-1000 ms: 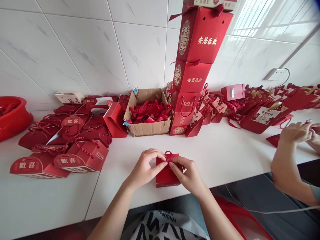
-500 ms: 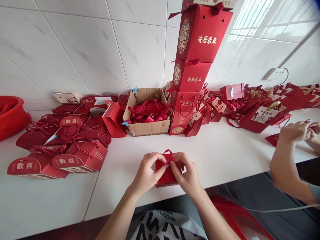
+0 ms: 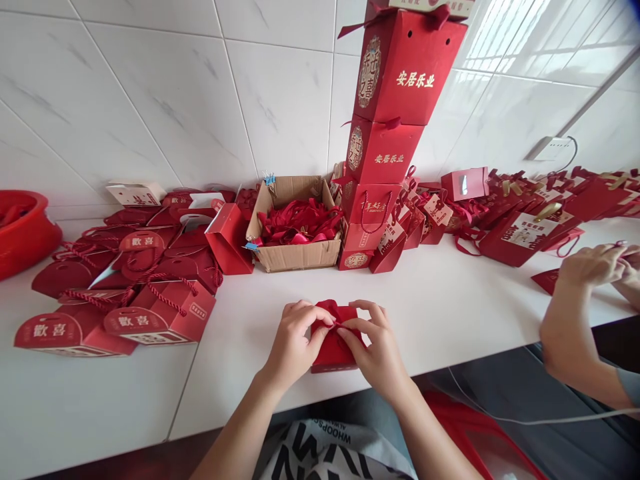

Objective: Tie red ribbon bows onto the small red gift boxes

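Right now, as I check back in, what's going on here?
A person's left hand and right hand are pinching a red ribbon at a small red box. The box rests on the white table, in front of a cardboard carton of loose ribbons. At the right, another person's hands are raised; what they hold is unclear.

Passable tabletop, carton beyond, rear unclear

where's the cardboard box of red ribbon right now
In the head view, the cardboard box sits near the picture's middle, immediately left of the tall stack of red boxes and beyond the small red box being handled.
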A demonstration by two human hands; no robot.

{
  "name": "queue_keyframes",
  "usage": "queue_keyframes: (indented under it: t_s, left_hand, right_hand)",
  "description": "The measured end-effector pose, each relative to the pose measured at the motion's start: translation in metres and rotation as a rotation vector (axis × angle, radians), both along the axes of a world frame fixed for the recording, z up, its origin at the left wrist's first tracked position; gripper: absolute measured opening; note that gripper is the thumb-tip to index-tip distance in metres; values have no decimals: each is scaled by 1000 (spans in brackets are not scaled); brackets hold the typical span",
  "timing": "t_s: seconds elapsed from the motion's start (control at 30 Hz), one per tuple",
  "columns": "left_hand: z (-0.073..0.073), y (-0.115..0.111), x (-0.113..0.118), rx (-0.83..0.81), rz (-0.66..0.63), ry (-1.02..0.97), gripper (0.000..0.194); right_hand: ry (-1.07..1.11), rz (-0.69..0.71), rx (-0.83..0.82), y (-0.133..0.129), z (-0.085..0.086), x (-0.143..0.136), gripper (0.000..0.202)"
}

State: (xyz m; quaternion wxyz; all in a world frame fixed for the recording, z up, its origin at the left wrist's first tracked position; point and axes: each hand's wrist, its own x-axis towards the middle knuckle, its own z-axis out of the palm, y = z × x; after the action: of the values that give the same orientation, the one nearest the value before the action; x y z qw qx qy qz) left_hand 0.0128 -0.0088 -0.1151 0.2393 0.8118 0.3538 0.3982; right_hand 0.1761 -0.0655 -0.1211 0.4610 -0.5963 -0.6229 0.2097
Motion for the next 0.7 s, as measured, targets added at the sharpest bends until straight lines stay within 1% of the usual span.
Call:
queue_keyframes:
  t_s: [0.1,0.17,0.23,0.33,0.37,0.43,0.5,0.6,0.7]
  left_hand:
    - [-5,2,3,7,-46,-73,16]
    - [-8,3,5,-51,-53,-105,14]
    - [-9,3,7,-138,-12,-120,8]
    - [-4,-1,7,-179,79,-146,10]
    - [-1,-4,5,-166,74,-135,9]
    - [3,-10,2,-141,15,-70,3]
    - [5,-14,0,-139,-30,-16,3]
    - [0,-14,-4,-145,0,-38,6]
    - [-3,-8,-9,-170,-31,-53,11]
  right_hand:
    - [105,99,-142,2,3,3,24]
    - [158,161,-192,4,3,3,29]
    - [206,177,-200,5,1,2,31]
    - [269,129,-166,6,-4,0,34]
    - [283,116,-158,6,-5,-1,35]
    - [298,107,-154,6,-7,-3,35]
    - [295,101,-165,4,-7,-7,34]
    - [272,61,-190,-3,-2,-11,29]
    - [247,30,-188,-11,1,-10,25]
